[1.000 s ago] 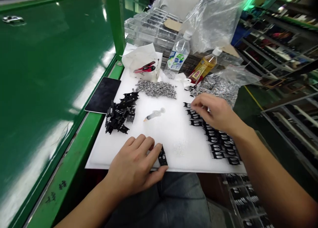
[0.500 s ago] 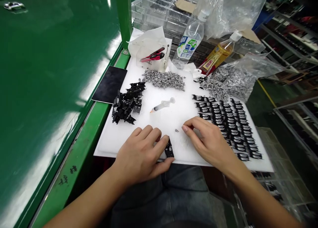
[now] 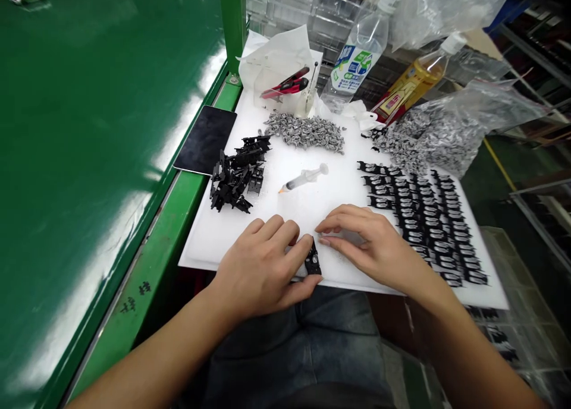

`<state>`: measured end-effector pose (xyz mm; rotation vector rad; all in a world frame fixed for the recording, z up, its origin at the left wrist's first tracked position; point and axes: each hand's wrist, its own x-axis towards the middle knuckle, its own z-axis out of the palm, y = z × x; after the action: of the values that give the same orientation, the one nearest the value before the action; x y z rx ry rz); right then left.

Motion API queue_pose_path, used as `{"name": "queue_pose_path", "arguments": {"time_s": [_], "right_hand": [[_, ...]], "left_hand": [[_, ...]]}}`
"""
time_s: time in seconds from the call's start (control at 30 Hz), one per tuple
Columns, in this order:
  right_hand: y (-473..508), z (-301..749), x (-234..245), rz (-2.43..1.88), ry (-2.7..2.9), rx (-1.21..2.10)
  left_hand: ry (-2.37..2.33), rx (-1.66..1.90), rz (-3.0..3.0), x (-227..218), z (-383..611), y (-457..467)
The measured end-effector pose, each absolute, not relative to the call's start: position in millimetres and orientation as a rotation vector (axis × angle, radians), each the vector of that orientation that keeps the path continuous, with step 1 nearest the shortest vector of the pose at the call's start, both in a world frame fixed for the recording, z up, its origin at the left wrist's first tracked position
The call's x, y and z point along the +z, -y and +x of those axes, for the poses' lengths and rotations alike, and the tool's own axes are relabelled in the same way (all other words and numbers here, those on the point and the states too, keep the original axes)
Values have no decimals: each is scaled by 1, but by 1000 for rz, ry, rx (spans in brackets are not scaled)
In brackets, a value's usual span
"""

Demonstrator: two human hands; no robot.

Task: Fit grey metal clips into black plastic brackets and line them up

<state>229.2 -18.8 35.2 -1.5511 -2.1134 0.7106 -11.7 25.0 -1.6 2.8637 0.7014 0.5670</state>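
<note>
My left hand (image 3: pixel 263 266) grips a small black plastic bracket (image 3: pixel 313 261) between thumb and index finger, at the near edge of the white board. Just right of the bracket, my right hand (image 3: pixel 363 239) has its thumb and index fingertips closed around a small grey metal piece (image 3: pixel 320 236), which is mostly hidden by the fingers. Beyond my hands lies a syringe (image 3: pixel 303 178) with an orange tip. A heap of black brackets (image 3: pixel 236 174) is to its left, and a pile of grey metal pieces (image 3: pixel 306 132) lies behind it.
Rows of black brackets with metal pieces (image 3: pixel 422 222) cover the board's right side. Behind them stand a clear bottle (image 3: pixel 354 64), a yellow-labelled bottle (image 3: pixel 413 82) and a plastic bag of metal pieces (image 3: pixel 450 135). A tablet (image 3: pixel 206 138) rests on the green ledge at left.
My right hand has moved left toward the bracket, and its fingers have closed over the loose metal piece that lay on the board. My left hand keeps its hold. The view has shifted slightly.
</note>
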Motion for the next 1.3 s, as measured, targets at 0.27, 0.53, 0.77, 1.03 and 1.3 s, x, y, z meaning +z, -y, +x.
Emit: {"name": "queue_pose_path", "arguments": {"time_s": [0.27, 0.53, 0.77, 1.03, 1.3], "right_hand": [[23, 225, 31, -1601, 2069, 654], [24, 227, 30, -1575, 2060, 581], [32, 220, 41, -1524, 2101, 509], [48, 199, 45, -1432, 2204, 588], [49, 198, 41, -1502, 2293, 539]], "left_hand": [[-699, 580, 2862, -2, -10, -25], [-704, 563, 2863, 0, -11, -25], [-700, 576, 2856, -1, -10, -26], [-721, 602, 2851, -2, -10, -24], [-718, 579, 2859, -2, -9, -24]]}}
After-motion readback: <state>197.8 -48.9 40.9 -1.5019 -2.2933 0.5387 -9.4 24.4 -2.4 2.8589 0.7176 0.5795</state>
